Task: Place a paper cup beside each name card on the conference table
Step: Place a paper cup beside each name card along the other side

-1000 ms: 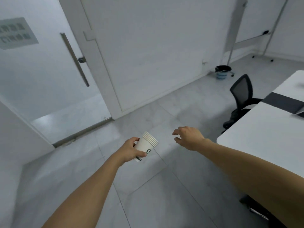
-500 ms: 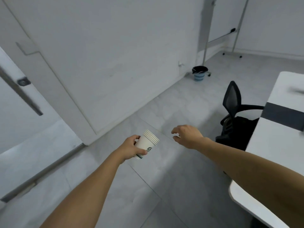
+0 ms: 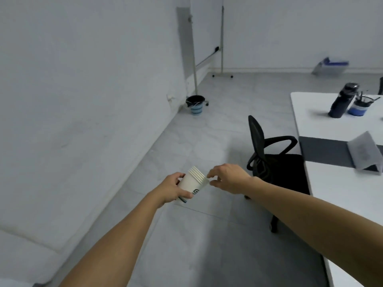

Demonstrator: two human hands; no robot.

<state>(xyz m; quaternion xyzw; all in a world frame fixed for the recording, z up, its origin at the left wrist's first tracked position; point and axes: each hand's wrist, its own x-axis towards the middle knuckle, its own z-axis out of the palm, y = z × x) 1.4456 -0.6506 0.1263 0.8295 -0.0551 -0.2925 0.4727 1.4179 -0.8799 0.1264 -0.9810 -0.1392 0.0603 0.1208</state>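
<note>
My left hand (image 3: 173, 189) grips a stack of several white paper cups (image 3: 191, 183), tilted with the rims pointing up and to the right. My right hand (image 3: 227, 178) has its fingertips at the rim of the top cup, pinching its edge. Both hands are over the floor, left of the white conference table (image 3: 335, 204). A folded tent name card (image 3: 365, 153) stands on the table beside a dark strip. No cup stands near it.
A black office chair (image 3: 273, 162) is tucked against the table's left edge, right of my hands. A dark bottle (image 3: 343, 100) and a blue pen cup (image 3: 359, 105) stand at the table's far end. A small bin (image 3: 195, 105) and a whiteboard stand (image 3: 221, 38) are by the far wall.
My view has swung right, away from the door toward the table. My right hand has moved left from open air onto the rim of the cup stack.
</note>
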